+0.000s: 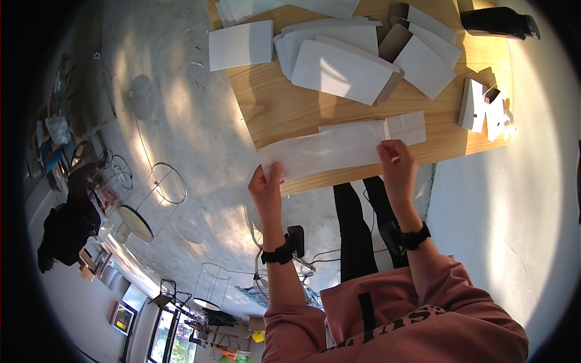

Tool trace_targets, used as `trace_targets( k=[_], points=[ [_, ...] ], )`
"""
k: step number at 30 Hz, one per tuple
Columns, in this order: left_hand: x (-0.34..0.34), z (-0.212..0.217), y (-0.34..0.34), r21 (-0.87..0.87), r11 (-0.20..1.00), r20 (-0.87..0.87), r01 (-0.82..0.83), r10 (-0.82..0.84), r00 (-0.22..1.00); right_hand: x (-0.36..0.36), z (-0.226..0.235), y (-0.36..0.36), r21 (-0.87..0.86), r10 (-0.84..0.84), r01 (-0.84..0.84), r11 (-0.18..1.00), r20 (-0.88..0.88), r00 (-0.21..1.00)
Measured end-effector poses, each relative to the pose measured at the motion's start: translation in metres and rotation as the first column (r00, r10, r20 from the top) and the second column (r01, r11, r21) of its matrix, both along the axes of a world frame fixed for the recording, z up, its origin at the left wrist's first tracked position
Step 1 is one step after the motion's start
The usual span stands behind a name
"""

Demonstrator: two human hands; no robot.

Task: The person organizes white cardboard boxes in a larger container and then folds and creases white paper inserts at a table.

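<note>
A long, thin, translucent white sheet (333, 151) stretches across the near edge of the wooden table (290, 115). My left hand (266, 184) pinches its left end, out past the table's corner. Near its right end, the thumb and fingers of my right hand (397, 160) are pinched together on it. Whether it is paper or plastic, I cannot tell. A paler flat piece (408, 128) extends to the right beyond my right hand; whether it belongs to the same sheet is unclear.
Flat white envelope-like sleeves (339, 69) lie in an overlapping pile at mid-table, with a white flat box (241, 45) to their left. Small white boxes (472, 106) stand at the right edge, and a black bottle (499, 23) lies at the far right corner. Wire-frame stools (136, 222) stand on the floor.
</note>
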State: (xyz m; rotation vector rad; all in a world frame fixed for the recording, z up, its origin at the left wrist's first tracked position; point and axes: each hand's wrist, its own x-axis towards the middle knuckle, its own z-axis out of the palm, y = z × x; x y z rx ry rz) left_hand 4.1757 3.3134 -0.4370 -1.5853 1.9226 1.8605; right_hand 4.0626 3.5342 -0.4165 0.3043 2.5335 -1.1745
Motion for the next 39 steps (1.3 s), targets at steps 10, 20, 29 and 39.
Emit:
trace_targets(
  k=[10, 20, 29, 39],
  points=[
    [-0.003, -0.005, 0.001, -0.125, 0.991, -0.052, 0.055, -0.062, 0.997, -0.003, -0.003, -0.005, 0.217, 0.060, -0.050, 0.975, -0.040, 0.997],
    [-0.002, -0.007, -0.001, -0.093, 0.994, -0.060, 0.058, -0.064, 0.996, -0.002, -0.002, -0.004, 0.305, 0.105, -0.092, 0.948, -0.027, 0.994],
    [-0.004, -0.009, -0.001, -0.082, 0.995, -0.060, 0.053, -0.058, 0.997, -0.005, -0.001, -0.004, 0.358, 0.151, -0.132, 0.924, -0.025, 0.988],
    [-0.008, -0.009, 0.001, -0.107, 0.994, -0.055, 0.037, -0.043, 0.998, -0.007, -0.001, 0.001, 0.401, 0.181, -0.157, 0.903, -0.022, 0.983]
  ],
)
